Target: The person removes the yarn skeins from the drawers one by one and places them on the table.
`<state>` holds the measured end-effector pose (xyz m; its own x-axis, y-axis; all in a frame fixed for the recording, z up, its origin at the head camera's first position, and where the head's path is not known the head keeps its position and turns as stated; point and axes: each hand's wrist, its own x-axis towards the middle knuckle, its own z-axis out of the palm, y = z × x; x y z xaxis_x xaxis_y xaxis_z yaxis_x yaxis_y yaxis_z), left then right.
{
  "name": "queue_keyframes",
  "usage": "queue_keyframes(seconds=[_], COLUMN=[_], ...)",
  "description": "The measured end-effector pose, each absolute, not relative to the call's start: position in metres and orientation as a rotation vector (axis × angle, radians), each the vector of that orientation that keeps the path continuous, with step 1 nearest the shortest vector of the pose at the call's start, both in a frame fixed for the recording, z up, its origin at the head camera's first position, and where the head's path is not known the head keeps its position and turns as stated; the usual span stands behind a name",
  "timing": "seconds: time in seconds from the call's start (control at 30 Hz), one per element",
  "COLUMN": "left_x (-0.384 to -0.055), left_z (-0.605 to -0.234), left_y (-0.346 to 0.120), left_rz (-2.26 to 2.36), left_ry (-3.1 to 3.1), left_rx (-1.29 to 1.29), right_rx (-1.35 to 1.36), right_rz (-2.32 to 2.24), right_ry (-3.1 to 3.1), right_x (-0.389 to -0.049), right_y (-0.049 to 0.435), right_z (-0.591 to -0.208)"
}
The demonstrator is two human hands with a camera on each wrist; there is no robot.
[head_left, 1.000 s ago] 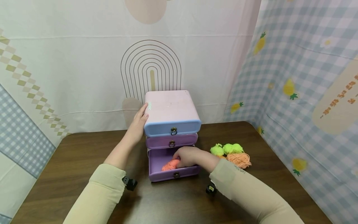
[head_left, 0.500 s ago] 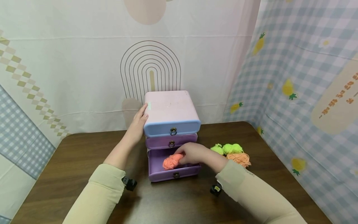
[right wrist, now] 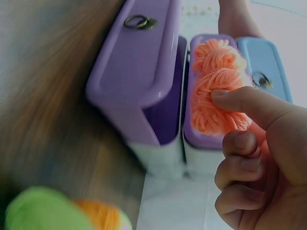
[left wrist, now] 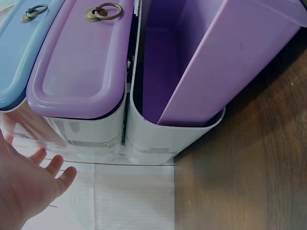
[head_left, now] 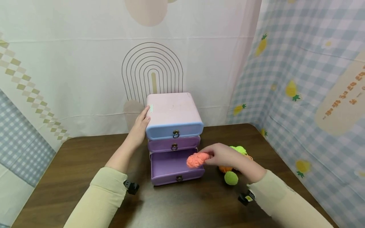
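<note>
My right hand (head_left: 223, 155) pinches a coral skein of yarn (head_left: 196, 160) between thumb and fingers, above the right edge of the pulled-out bottom drawer (head_left: 168, 163). In the right wrist view the skein (right wrist: 216, 86) shows its twisted strands under the thumb. The purple drawer has a bare floor in the head view. My left hand (head_left: 140, 126) rests with fairly straight fingers against the left side of the pink drawer cabinet (head_left: 174, 109). In the left wrist view that hand (left wrist: 29, 187) lies beside the cabinet's side wall, fingers spread.
Right of the cabinet lie a green ball (head_left: 231, 178), orange yarn (head_left: 225, 168) and bright yellow-green yarn (head_left: 239, 149), partly behind my right hand. The blue top drawer (head_left: 159, 131) and purple middle drawer (head_left: 162, 144) are pushed in. A curtain wall (head_left: 285, 95) borders the table's right.
My right hand has lifted the coral skein out of the bottom drawer and carried it right. The green ball has come into sight. My left hand has stayed at the cabinet's side.
</note>
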<state>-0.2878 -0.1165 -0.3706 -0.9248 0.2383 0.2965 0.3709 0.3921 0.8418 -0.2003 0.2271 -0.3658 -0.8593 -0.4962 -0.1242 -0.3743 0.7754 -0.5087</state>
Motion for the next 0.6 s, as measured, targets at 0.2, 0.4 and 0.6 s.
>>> queue_keyframes(seconds=[0.2,0.4,0.6], left_x=[-0.287,-0.287,-0.287], left_z=[-0.370,-0.370,-0.371], left_y=[-0.116,-0.115,-0.115], left_rz=[-1.583,-1.575,-1.570], left_ry=[-2.513,-2.503,-2.515], left_rx=[-0.553,-0.560,-0.547], right_rx=[-0.607,-0.529,-0.444], right_rz=[-0.799,-0.879,-0.900], right_ry=[2.718,2.729,2.754], right_x=[-0.181,-0.162,-0.147], right_y=[0.272,0.317,0.354], right_z=[-0.372,-0.386,-0.400])
